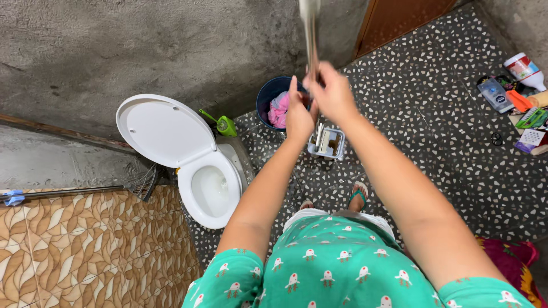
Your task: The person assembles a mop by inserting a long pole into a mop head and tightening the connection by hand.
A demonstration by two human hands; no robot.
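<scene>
slim metal pole (310, 34), upright and blurred, with both hands' fingers (328, 85) clamped round it

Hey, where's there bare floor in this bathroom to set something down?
The speckled floor is bare between the small white mop bucket and the toiletries at the right edge. It is crowded around the toilet, the blue bin and the green brush. Both the left hand and right hand grip the pole.

Open white toilet (197, 171), blue bucket (268, 94), toiletries (516, 85) on speckled floor (445, 148).
</scene>
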